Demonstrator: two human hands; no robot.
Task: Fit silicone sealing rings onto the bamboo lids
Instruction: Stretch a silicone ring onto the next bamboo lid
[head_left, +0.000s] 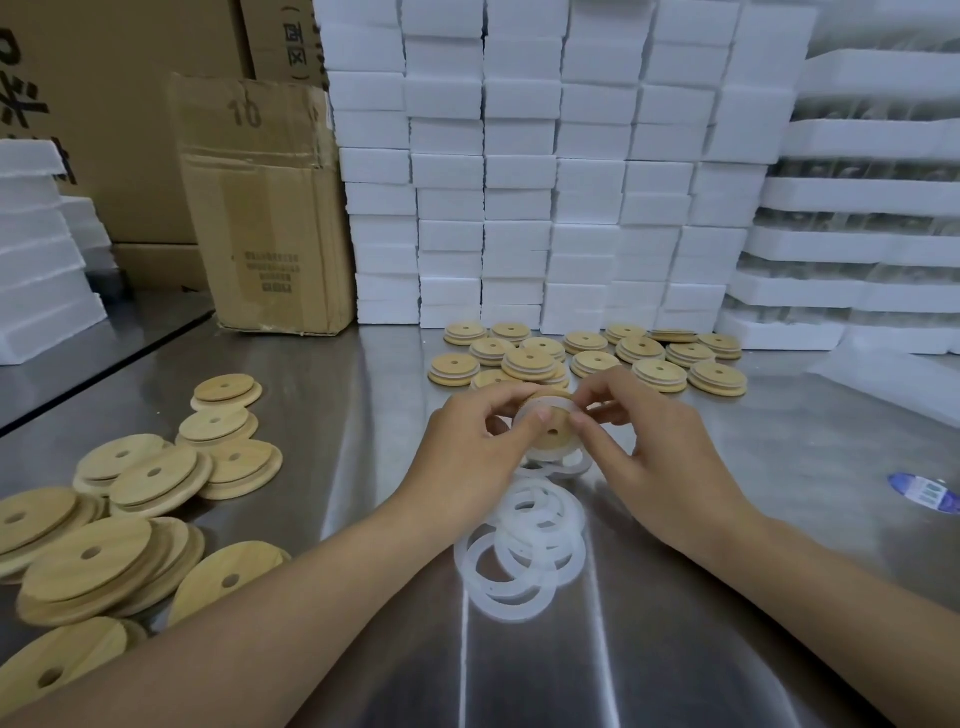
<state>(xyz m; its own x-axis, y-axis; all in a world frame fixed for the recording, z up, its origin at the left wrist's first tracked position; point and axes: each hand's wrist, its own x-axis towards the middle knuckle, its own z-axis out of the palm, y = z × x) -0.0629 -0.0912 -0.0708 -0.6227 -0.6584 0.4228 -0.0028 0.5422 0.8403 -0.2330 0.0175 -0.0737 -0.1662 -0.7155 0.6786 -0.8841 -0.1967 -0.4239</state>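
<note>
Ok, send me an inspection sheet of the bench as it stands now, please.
Surface: steel table, bare and reflective.
Job's things: bamboo lid held up, white ring partly round it; loose rings heaped under the hands; plain lids piled left; ringed lids farther back.
Clutter: blue-and-white printed item at the right edge.
Grippers: left hand and right hand both pinch the bamboo lid at its rim.
Cables: nothing seen.
Surroundings: stacked white foam boxes behind, cardboard cartons back left.
</note>
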